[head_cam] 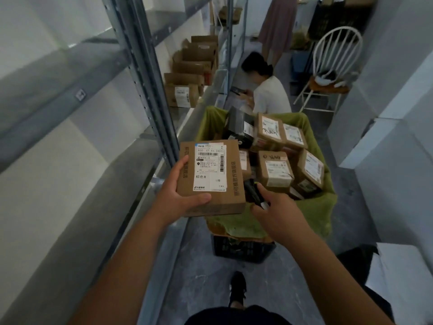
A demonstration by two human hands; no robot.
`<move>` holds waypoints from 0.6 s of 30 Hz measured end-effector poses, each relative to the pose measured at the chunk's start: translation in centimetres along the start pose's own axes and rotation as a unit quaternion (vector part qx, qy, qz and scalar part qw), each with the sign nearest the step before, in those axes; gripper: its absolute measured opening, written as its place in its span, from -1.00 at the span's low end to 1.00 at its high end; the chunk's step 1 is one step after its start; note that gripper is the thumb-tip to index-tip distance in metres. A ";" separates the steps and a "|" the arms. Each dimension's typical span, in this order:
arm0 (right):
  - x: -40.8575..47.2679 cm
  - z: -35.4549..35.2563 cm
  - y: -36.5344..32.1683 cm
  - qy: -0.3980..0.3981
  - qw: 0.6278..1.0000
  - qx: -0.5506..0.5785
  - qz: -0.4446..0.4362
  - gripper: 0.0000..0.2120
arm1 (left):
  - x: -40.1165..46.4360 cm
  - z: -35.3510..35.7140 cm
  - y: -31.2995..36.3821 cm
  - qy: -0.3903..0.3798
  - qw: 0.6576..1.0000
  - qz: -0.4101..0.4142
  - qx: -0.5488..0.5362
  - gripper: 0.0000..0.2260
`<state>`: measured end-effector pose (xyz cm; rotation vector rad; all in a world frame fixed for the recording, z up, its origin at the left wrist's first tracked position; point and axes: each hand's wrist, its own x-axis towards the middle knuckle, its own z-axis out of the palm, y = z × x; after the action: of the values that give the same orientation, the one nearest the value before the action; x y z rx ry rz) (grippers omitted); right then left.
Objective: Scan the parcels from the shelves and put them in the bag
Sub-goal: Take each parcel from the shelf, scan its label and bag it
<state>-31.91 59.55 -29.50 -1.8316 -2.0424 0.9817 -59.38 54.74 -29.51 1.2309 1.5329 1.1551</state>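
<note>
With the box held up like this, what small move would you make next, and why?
Probably raise the scanner in the right hand toward the label: the left hand holds the box label-up above the bag, and the scanner sits beside it.

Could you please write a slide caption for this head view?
Left hand holds a labelled parcel beside the green bag of parcels; right hand grips a dark scanner.

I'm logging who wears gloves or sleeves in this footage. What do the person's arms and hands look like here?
Both arms are bare from the bottom edge of the picture to the wrists: no sleeves show. The left hand and right hand wear no gloves, and no watch, ring or band is visible.
</note>
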 end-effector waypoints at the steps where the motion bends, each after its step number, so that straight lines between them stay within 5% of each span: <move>1: 1.5 -0.2 -0.6 -0.008 1.000 0.001 -0.004 -0.32 | 1.1 -0.3 0.2 0.007 1.000 -0.008 0.001 0.05; 11: 14.4 -1.2 -4.5 -0.090 0.994 -0.033 -0.059 -0.33 | 10.1 -3.8 0.1 0.063 0.994 -0.083 0.018 0.05; 18: 17.7 -0.2 -6.3 -0.121 0.990 -0.050 -0.049 -0.42 | 13.6 -7.0 -1.0 0.031 0.990 -0.127 0.045 -0.09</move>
<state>-40.26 76.38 -30.13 -1.7113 -2.3374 1.1418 -68.60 67.00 -29.66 1.0305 1.7474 0.9739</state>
